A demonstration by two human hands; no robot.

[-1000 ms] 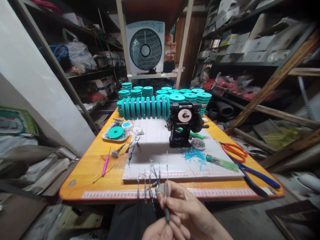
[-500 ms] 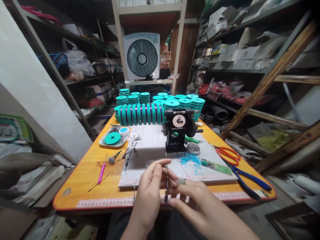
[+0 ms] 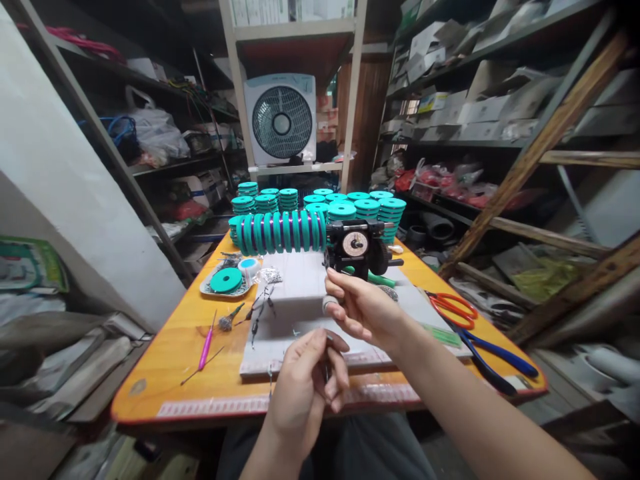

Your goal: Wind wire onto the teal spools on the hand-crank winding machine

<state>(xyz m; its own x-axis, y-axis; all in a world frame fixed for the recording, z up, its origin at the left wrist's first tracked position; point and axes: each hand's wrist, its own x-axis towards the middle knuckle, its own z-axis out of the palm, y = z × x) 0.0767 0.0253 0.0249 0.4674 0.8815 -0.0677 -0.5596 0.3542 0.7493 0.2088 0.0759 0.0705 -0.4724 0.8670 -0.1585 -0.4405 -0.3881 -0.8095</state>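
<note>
The left hand (image 3: 303, 380) pinched a thin, dark, wire-like piece (image 3: 329, 339) in its fingers near the front of the orange worktop (image 3: 165, 373), apparently to steady it, while the right hand (image 3: 367, 308) hovered just beyond, any hold in its curled fingers impossible to tell.

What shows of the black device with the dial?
The black device looks upright and metallic, with a pale round dial facing the camera, a shiny bar across its top and a dark wheel at right. Teal spools line up at its left, others behind. The right hand hides its lower part; contact is unclear.
</note>
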